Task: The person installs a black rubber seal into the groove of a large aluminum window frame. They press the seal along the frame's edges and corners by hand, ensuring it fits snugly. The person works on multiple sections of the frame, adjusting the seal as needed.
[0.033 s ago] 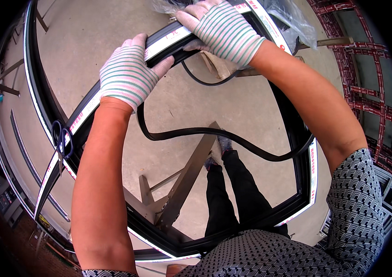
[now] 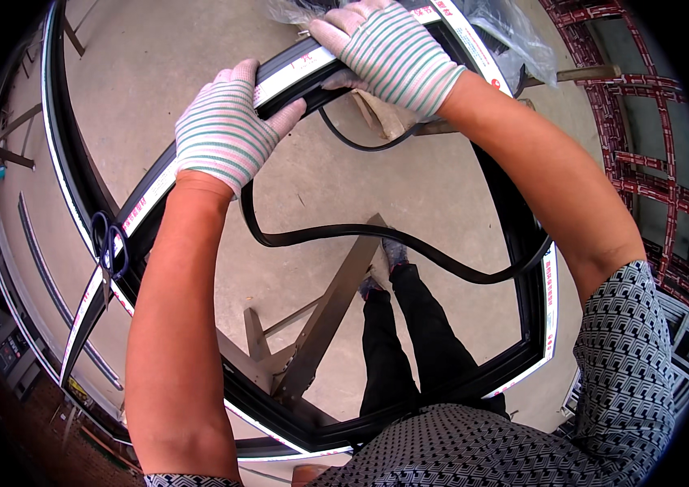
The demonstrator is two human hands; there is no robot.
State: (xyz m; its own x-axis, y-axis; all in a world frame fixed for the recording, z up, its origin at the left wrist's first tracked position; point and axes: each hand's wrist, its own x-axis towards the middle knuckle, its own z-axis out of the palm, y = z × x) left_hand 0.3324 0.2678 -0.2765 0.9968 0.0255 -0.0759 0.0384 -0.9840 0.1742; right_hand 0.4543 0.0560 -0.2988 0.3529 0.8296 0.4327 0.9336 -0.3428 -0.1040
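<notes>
A black window frame (image 2: 292,75) with white protective film lies in front of me. My left hand (image 2: 227,126), in a striped knit glove, grips its far bar, fingers over the outer side and thumb on the inner edge. Further right on that bar, my right hand (image 2: 393,57), gloved alike, is closed round it, with the thumb at the inner edge. A black rubber sealing strip (image 2: 320,234) hangs in a loose wave across the opening, from near my left hand to the right side bar. Whether either thumb presses on the strip is hidden.
Dark-handled scissors (image 2: 109,243) rest on the frame's left corner. A second frame (image 2: 56,154) stands at the left. Below the opening is a metal support stand (image 2: 332,312), near my feet. Clear plastic wrap (image 2: 515,36) lies far right, with red-wrapped bars (image 2: 637,154) beyond.
</notes>
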